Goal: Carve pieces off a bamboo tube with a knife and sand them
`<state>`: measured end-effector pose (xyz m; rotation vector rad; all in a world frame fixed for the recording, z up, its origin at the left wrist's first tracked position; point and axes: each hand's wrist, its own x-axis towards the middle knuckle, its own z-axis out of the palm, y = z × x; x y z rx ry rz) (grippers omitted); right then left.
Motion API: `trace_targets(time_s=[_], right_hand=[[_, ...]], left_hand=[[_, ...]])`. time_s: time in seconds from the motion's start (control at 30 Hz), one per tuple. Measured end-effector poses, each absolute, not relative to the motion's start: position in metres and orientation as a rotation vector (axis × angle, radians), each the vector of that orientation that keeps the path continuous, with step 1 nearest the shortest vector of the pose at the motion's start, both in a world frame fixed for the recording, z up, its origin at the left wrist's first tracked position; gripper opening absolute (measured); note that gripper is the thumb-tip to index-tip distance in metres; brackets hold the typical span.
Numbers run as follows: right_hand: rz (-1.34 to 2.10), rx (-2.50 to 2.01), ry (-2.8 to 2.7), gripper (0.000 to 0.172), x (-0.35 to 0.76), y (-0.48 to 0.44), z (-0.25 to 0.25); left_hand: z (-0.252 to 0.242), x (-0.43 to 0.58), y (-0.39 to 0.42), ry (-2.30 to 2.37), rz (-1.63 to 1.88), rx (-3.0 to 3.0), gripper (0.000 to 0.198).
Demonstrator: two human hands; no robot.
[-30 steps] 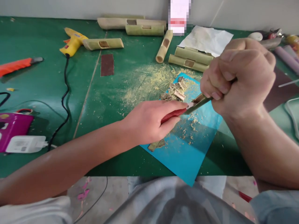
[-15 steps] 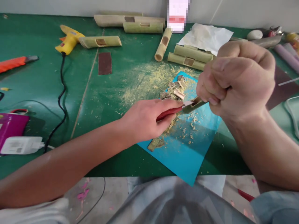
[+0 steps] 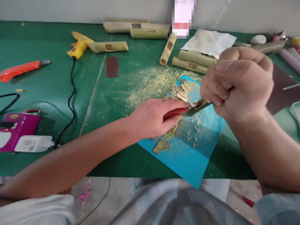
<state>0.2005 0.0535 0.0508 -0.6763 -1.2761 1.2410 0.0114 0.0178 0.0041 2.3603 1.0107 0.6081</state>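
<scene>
My left hand (image 3: 150, 118) is closed around a red-handled knife (image 3: 174, 113). Its blade points right and meets the cut opening of a short bamboo tube (image 3: 199, 107). The far end of that tube disappears into my right hand (image 3: 241, 82), which is clenched in a fist and raised over the table. Underneath lies a blue sheet (image 3: 189, 165) strewn with shavings. Bamboo chips (image 3: 182, 90) are heaped beyond my left hand, and a flat bamboo offcut (image 3: 160, 146) rests nearer to me.
Several bamboo tubes (image 3: 150, 33) with cut windows lie along the back. On the left are a yellow glue gun (image 3: 81, 45), an orange utility knife (image 3: 23, 69) and a purple box (image 3: 23, 128) with a white plug. A sandpaper piece (image 3: 112, 67) and crumpled white paper (image 3: 208, 40) also lie there.
The camera view has shifted slightly, so the table things appear further right and lower. Both hands keep their grips, with the blade still at the tube's opening.
</scene>
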Motion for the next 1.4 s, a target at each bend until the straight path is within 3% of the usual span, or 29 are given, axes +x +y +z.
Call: trace_targets(time_s=[0.5, 0.8, 1.4], right_hand=[[1.167, -0.743, -1.289, 0.040, 0.197, 0.047, 0.049], [1.141, -0.784, -1.326, 0.049, 0.197, 0.042, 0.049], [1.087, -0.825, -1.267, 0.034, 0.195, 0.042, 0.053]], left_hand=[[0.021, 0.018, -0.012, 1.240, 0.469, 2.599, 0.037], [0.025, 0.012, -0.004, 1.145, 0.512, 2.408, 0.032], [0.017, 0.023, -0.022, 1.319, 0.419, 2.776, 0.038]])
